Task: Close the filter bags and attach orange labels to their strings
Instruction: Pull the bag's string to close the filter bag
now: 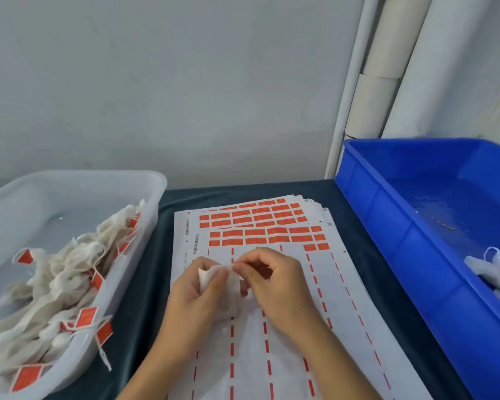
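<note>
A small white filter bag [214,280] is held between both hands above the label sheets. My left hand [195,295] grips its body from the left. My right hand [274,287] pinches the bag's top edge with thumb and forefinger. Under the hands lies a stack of white sheets [272,356] with rows of orange labels [254,226] at the far end and peeled rows nearer me. I cannot make out the bag's string.
A clear plastic tub [153,186] on the left holds many white bags with orange labels [87,316]. A blue crate [387,215] on the right holds a few white bags [494,269]. A dark cloth [145,284] covers the table; white pipes [381,82] stand behind.
</note>
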A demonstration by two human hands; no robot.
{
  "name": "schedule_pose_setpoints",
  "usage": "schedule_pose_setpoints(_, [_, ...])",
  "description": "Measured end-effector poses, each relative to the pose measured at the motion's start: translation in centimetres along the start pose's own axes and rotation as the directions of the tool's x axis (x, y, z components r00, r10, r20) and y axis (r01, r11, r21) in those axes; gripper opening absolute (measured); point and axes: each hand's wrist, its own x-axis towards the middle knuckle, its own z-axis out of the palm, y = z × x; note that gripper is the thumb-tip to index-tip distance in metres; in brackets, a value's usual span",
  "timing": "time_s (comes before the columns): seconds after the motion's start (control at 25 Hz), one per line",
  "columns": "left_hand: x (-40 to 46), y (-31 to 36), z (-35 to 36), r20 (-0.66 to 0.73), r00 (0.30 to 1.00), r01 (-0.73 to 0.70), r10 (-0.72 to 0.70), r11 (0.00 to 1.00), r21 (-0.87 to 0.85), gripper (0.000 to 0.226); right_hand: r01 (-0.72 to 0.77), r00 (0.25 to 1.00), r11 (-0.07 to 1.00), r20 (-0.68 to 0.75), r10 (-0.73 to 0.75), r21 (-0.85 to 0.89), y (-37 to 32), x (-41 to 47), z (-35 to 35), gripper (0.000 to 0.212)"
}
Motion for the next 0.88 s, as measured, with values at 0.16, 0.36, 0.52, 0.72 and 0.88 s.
schedule_pose_setpoints(0.16, [-0.02,0.35,0.48,0.082,0.995,0.051,-0.049,0.999,-0.013,0.016,0.096,0.993,0.995,-0.067,-0.098,-0.042,0.30,-0.19,0.07,0.003])
schedule_pose_setpoints(0.36, [0.28,0.29,0.69,0.095,0.994,0.039,-0.050,0.993,0.115,0.022,0.103,0.990,0.987,-0.082,-0.113,-0.121,0.58,-0.08,0.34,0.005])
schedule_pose_setpoints(0.52, [0.61,0.31,0.33,0.133,0.988,0.062,-0.084,0.985,0.162,0.029,0.119,0.986,0.980,-0.097,-0.135,-0.158,0.76,-0.03,0.38,0.007])
schedule_pose_setpoints(0.72, [0.39,0.13,0.27,0.146,0.983,0.080,-0.108,0.979,0.187,0.029,0.138,0.975,0.975,-0.150,-0.164,-0.173,0.80,-0.18,0.48,0.016])
schedule_pose_setpoints(0.88, [0.26,0.00,0.45,0.136,0.985,0.074,-0.108,0.970,0.234,0.027,0.145,0.956,0.973,-0.229,-0.185,-0.182,0.71,-0.16,0.39,0.024])
